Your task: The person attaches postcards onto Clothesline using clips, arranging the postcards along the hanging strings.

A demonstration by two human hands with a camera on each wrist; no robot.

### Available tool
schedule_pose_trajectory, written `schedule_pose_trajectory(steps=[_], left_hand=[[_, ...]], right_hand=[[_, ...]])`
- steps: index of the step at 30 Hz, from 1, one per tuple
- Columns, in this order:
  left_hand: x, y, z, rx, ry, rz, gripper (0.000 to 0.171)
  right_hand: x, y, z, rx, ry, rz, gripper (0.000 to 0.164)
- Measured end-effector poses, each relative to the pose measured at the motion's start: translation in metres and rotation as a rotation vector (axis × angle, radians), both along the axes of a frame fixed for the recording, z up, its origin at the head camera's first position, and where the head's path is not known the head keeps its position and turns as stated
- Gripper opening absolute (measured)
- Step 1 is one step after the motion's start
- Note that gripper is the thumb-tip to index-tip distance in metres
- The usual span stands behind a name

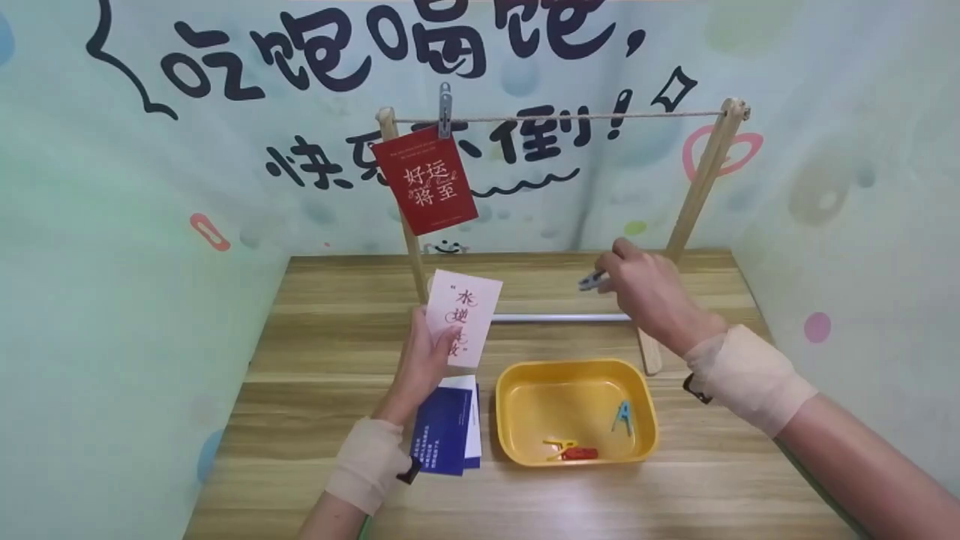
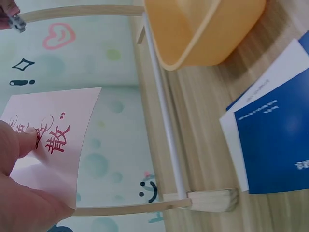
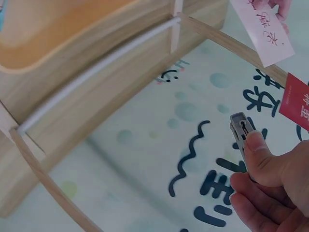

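Observation:
My left hand (image 1: 429,345) pinches a pale pink card (image 1: 469,307) with red characters, thumb across its front. It holds the card upright, below the hanging red card (image 1: 426,181). A grey clothespin (image 1: 445,109) clips that red card, tilted, to a string (image 1: 570,117). On the right, my right hand (image 1: 649,289) pinches another grey clothespin (image 1: 592,280) between thumb and fingers; in the right wrist view this clothespin (image 3: 241,128) points away from the hand. Blue and white cards (image 1: 444,431) lie stacked on the table beneath the left hand.
A yellow tray (image 1: 502,420) holds a blue clothespin (image 1: 622,417), a yellow one (image 1: 556,448) and a red one (image 1: 580,454). Two wooden posts (image 1: 705,180) carry the string, with a white rod (image 1: 555,318) between them low down. A printed backdrop (image 1: 832,187) stands behind.

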State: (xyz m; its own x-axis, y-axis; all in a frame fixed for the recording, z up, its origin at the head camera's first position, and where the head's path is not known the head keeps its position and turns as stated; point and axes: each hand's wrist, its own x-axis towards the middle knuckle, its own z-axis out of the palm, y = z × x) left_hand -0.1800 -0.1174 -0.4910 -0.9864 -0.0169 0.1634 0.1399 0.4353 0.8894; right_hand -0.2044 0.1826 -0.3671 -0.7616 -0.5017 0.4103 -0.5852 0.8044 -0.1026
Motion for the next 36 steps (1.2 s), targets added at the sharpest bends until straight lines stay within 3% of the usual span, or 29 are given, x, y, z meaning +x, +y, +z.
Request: schedule_pose_trajectory(steps=[6, 12, 17, 26, 36], left_hand=[[-0.017, 0.007, 0.019, 0.036, 0.031, -0.018, 0.036], [-0.032, 0.011, 0.039, 0.095, 0.051, 0.028, 0.038], [-0.041, 0.014, 0.056, 0.078, 0.067, 0.041, 0.041], [-0.056, 0.021, 0.081, 0.115, 0.126, 0.061, 0.05], [-0.069, 0.037, 0.103, 0.15, 0.16, 0.113, 0.051]], right_hand=[[-0.01, -0.011, 0.028, 0.04, 0.028, -0.001, 0.016], [-0.02, -0.024, 0.054, 0.07, 0.117, 0.048, 0.014], [-0.025, -0.032, 0.069, 0.066, 0.139, 0.066, 0.013], [-0.035, -0.042, 0.092, 0.061, 0.149, 0.052, 0.017], [-0.043, -0.065, 0.128, 0.117, 0.093, -0.003, 0.022]])
